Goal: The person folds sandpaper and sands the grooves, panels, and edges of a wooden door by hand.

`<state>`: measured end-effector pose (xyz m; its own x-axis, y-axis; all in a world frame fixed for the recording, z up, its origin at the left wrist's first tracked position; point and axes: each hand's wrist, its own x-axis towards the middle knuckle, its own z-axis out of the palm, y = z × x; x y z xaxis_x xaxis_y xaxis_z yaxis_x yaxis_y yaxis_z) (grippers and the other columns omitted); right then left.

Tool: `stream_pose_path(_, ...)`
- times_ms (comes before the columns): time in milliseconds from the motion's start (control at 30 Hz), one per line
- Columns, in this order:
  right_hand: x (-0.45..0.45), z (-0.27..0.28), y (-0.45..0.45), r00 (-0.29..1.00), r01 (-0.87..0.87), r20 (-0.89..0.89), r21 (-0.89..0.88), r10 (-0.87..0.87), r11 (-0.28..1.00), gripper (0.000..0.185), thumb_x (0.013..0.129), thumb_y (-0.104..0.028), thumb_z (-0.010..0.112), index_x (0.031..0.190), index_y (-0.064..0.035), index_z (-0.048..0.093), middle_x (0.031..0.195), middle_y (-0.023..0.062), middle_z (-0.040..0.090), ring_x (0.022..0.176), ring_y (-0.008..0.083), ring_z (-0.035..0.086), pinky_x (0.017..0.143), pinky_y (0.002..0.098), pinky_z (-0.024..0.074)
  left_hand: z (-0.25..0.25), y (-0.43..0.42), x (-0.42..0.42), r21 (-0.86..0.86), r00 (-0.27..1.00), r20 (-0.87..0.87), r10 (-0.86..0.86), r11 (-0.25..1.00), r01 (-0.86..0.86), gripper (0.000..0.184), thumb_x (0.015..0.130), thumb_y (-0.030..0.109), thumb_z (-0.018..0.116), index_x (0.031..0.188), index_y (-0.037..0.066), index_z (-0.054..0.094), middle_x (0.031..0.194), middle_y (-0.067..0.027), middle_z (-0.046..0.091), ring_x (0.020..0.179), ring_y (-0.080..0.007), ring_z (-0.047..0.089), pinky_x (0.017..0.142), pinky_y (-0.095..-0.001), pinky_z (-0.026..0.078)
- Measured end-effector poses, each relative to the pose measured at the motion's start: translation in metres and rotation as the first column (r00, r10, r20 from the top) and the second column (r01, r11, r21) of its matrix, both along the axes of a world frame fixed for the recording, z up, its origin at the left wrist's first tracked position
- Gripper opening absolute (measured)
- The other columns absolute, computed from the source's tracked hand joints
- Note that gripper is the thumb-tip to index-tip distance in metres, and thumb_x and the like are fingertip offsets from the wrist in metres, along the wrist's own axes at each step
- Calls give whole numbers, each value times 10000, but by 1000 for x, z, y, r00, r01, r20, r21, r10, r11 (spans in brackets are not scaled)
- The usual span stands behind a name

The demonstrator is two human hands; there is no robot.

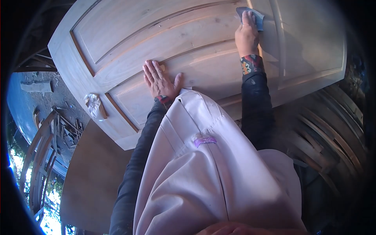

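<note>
A large pale wooden panelled door [156, 45] lies across the upper part of the head view. My left hand [159, 80] rests on its near part, fingers spread and palm down, holding nothing. Farther up on the right, my right hand [247, 35] presses a grey-blue sheet [258, 21], which looks like sandpaper, against the door beside a raised moulding. My right fingers lie over the sheet and hide part of it. Near my left hand is a small yellowish spot, partly covered by the fingers.
A crumpled clear plastic bag [95, 106] lies on the door's left end. Below it stands a brown board [92, 172]. Wood scraps [70, 125] lie on the ground at left, and curved wooden strips [333, 129] are stacked at right. A pale apron [188, 164] covers my front.
</note>
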<state>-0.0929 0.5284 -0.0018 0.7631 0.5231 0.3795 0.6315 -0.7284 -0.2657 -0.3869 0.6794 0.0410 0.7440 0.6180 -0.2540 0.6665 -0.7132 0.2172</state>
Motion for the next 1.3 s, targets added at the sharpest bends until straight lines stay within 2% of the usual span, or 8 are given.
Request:
stream_pose_path(67,-45,12,52,993,79,-84,-16,-80,997,360,815,-32,482,1165,26,540,1237,221,535,1187,387,477,998,442,394,-4,0,-1,22,1000,-4,-6,1000,6,1026,786,634,537,1455,-34,138,1535,-234,56,1427,-384,32,1128,-506,94)
stream_pose_path(200,-176,17,123,837,-408,-292,229,463,884,353,840,-123,524,1176,-27,569,1289,172,531,1217,328,483,986,420,394,-17,2,-9,54,1000,11,-29,998,28,1033,775,631,548,1458,-27,139,1534,-238,56,1427,-385,31,1127,-509,92)
stream_pose_path(300,-116,19,80,834,-474,-270,100,482,875,344,855,-129,520,1187,-64,580,1323,133,522,1242,280,477,996,434,385,-10,1,-4,35,999,37,-17,999,16,1032,771,620,565,1453,-34,150,1531,-241,66,1425,-390,35,1125,-514,95)
stream_pose_path(500,-28,3,0,980,180,-91,33,-177,983,356,838,-24,491,1186,42,530,1274,236,513,1207,422,454,1045,451,352,-1,-2,-1,-4,999,34,3,1000,-3,1003,791,601,545,1447,-44,148,1519,-260,94,1416,-410,50,1130,-505,75)
stream_pose_path(733,-174,20,98,759,-516,-352,187,547,836,362,891,-160,467,1226,-71,574,1362,89,500,1266,260,458,1022,445,363,-14,-1,-5,33,1000,10,15,999,-15,1004,783,586,547,1461,-24,127,1533,-236,63,1429,-379,15,1137,-488,61)
stream_pose_path(1000,-54,6,-19,967,215,-119,-88,-225,973,384,889,-90,467,1266,-25,503,1341,167,490,1264,363,430,1011,523,338,-9,0,-4,33,1000,19,-11,999,10,1033,771,641,540,1445,-49,169,1526,-250,85,1423,-395,46,1126,-510,94)
stream_pose_path(1133,-188,36,73,821,-355,-448,84,353,931,411,878,-186,464,1269,-78,529,1377,110,474,1297,284,411,1057,493,286,-16,1,-8,64,997,66,-40,997,36,1025,772,624,551,1447,-44,165,1527,-249,83,1419,-409,51,1123,-511,103)
stream_pose_path(1300,-82,31,-30,951,-146,-289,-127,105,981,438,869,-127,499,1305,-88,495,1399,82,456,1296,250,418,1040,518,307,-10,-1,-6,24,998,51,-22,1000,20,1021,783,624,543,1444,-48,150,1519,-262,91,1415,-414,47,1128,-513,80)
